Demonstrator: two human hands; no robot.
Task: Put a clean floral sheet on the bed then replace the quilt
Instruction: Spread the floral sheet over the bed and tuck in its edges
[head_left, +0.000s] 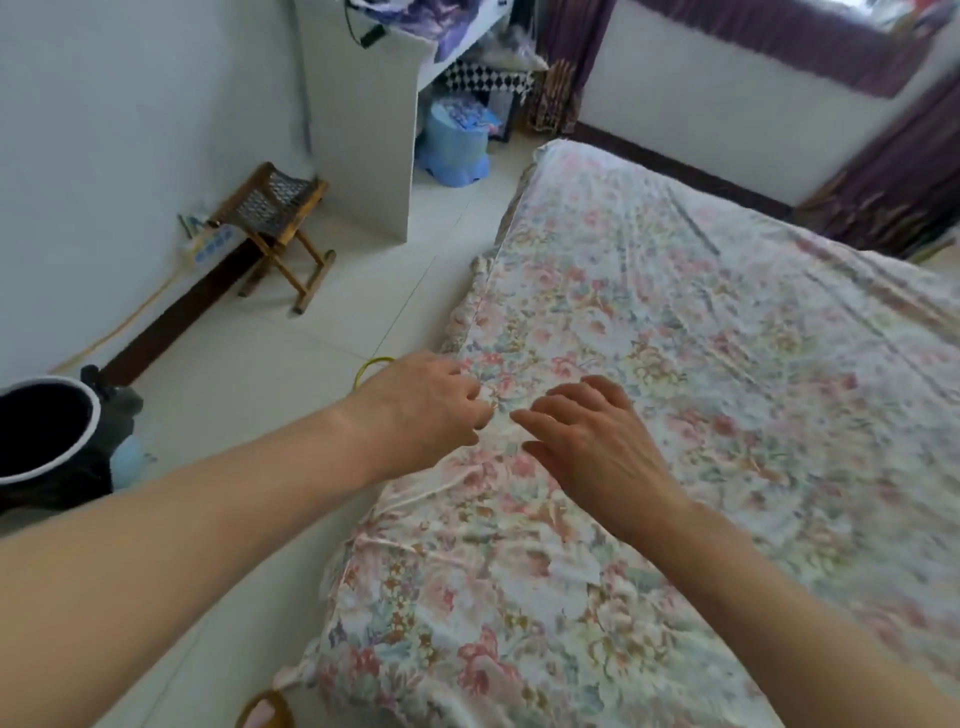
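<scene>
Floral sheet covers the bed beside a pale tiled floor. Left hand pinches its edge; right hand rests flat, fingers spread. A wooden stool stands by the wall.

Viewpoint: a single head-worn view (wide-angle) is given, set above the bed's near left edge.
Direction: forward and down, along the bed toward the far wall.
Nearness: the hands are seen close, at arm's reach.
Overlap: nothing is shared, since only one view is given.
</scene>
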